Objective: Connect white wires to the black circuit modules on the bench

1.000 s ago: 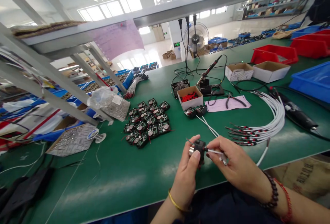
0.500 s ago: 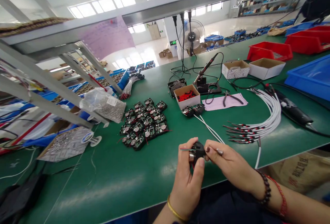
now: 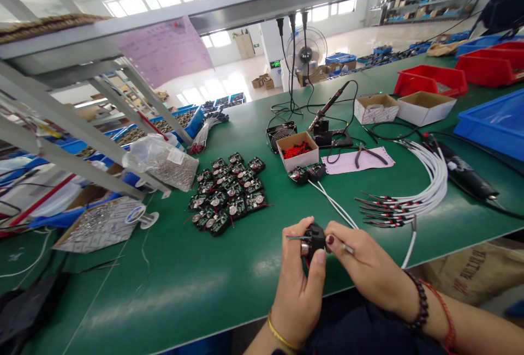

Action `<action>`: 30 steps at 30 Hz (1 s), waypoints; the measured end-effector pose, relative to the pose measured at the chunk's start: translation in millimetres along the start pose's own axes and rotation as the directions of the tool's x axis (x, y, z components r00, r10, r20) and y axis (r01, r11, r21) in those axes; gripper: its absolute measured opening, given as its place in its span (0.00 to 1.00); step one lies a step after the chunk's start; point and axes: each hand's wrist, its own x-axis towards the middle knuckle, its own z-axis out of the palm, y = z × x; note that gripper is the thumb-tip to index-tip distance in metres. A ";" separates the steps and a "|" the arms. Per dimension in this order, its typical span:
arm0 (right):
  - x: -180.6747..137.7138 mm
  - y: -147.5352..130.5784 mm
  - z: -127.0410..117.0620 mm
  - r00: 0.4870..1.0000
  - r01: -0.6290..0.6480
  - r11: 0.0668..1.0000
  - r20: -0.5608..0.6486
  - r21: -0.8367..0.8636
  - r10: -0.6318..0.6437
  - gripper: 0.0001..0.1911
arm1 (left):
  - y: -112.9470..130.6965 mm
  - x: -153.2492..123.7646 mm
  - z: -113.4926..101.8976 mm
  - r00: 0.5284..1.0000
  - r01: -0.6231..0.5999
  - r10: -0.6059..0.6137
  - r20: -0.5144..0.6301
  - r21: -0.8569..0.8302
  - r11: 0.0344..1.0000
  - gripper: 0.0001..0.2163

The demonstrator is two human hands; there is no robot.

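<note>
One held housing (image 3: 316,238); three hanging plugs (image 3: 292,21)

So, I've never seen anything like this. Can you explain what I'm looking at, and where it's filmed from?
There is no robot here, just a person's two bare hands. The camera is worn on the head, looking forward and down. The left hand holds a small black housing; the right hand pinches a pale cable beside it. The fingers hide whether the two are joined.

On the green bench sit a cluster of circuit-board units, a box of red and black bits, a soldering iron in its stand, pliers on pink paper, and a bundle of white cables.
</note>
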 end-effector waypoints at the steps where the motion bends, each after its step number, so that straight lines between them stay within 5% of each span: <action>1: 0.1 1.3 -0.4 0.997 -0.061 0.995 0.049 0.085 0.056 0.23 | 0.9 1.3 -2.7 1.000 -0.019 0.018 0.011 0.017 1.000 0.19; 4: -0.8 3.4 -3.1 0.985 -0.138 0.968 0.132 0.212 0.111 0.30 | 4.9 5.6 -15.6 0.993 -0.109 0.105 0.052 0.098 0.989 0.20; 10: -8.0 -5.2 -14.2 0.985 0.064 0.988 0.150 0.144 -0.085 0.23 | 24.3 7.8 -39.8 0.970 -0.222 0.183 0.157 0.285 0.933 0.23; 15: -9.8 -10.6 -21.0 0.969 0.176 0.976 0.151 0.132 -0.195 0.21 | 34.9 4.6 -39.9 0.961 -0.255 0.202 0.191 0.318 0.913 0.25; 20: -11.3 -5.7 -19.2 0.976 0.107 0.985 0.176 0.136 -0.130 0.20 | 33.2 9.4 -37.9 0.966 -0.214 0.165 0.198 0.262 0.941 0.22; 25: -16.6 17.4 -22.1 0.976 -0.078 0.995 0.209 0.069 0.062 0.15 | 6.2 38.8 -38.4 0.963 -0.112 0.044 0.266 0.244 0.963 0.21; 30: -24.0 50.7 -37.3 0.988 -0.151 0.963 -0.070 -0.222 0.139 0.14 | -50.3 100.9 -22.4 0.974 0.056 -0.149 0.170 0.455 0.889 0.25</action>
